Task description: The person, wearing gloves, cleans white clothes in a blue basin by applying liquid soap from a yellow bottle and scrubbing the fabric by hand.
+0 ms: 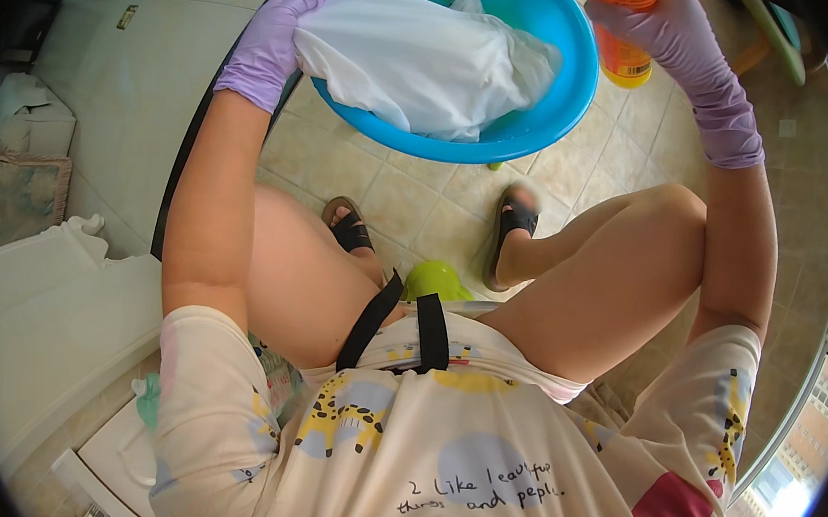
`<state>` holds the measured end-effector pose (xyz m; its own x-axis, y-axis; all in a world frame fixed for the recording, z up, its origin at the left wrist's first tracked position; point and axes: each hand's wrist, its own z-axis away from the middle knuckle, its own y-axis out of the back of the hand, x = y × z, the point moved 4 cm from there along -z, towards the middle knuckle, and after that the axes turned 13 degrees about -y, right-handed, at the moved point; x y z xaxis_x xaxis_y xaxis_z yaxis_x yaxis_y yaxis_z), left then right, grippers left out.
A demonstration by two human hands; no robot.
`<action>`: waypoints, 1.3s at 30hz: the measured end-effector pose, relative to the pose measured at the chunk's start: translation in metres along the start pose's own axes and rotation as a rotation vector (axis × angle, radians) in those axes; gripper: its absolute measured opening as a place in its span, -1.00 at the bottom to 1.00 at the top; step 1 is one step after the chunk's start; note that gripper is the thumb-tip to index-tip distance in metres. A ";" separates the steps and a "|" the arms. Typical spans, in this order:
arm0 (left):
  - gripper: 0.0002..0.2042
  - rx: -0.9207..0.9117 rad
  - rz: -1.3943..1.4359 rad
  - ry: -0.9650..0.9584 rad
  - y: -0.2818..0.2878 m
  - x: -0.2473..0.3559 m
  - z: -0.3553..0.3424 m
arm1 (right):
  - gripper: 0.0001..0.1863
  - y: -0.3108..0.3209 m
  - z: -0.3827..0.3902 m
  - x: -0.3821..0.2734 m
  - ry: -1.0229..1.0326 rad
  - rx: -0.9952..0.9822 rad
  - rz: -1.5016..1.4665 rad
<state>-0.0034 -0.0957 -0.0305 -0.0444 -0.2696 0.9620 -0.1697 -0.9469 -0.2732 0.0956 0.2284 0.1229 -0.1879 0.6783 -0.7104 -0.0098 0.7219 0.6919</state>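
My left hand (267, 43), in a lilac rubber glove, is closed on the left end of a white cloth (419, 55). The cloth looks wet and stretches from that hand over the left rim of a blue plastic basin (474, 153), with its bunched far end lying inside. To the basin's right, my right hand (682, 43), gloved in lilac too, grips an orange bottle (627, 68) with a printed label. The bottle's top is cut off by the upper edge of the picture, so I cannot see its cap.
Beige floor tiles (425, 200) lie around the basin, with my sandalled feet in front of it. A bright green rounded object (437, 281) shows between my legs. White furniture (50, 308) stands at left; a window (805, 446) is at right.
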 end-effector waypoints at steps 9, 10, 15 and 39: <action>-0.65 -0.036 0.089 -0.182 -0.005 0.007 -0.005 | -0.43 -0.031 -0.010 -0.019 -0.286 -0.173 0.349; -0.64 -0.025 0.109 -0.183 -0.004 0.007 -0.006 | -0.43 -0.034 -0.014 -0.016 -0.249 -0.164 0.382; -0.65 -0.055 0.214 -0.166 -0.005 0.006 -0.013 | -0.43 -0.051 -0.026 -0.015 -0.161 -0.191 0.414; -0.69 -0.164 0.731 0.058 -0.011 -0.008 -0.022 | -0.47 -0.116 -0.052 0.020 -0.202 -0.331 0.657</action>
<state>-0.0224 -0.0790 -0.0352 -0.2530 -0.8057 0.5356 -0.2210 -0.4908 -0.8428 0.0425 0.1510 0.0356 -0.0734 0.9892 -0.1272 -0.2580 0.1043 0.9605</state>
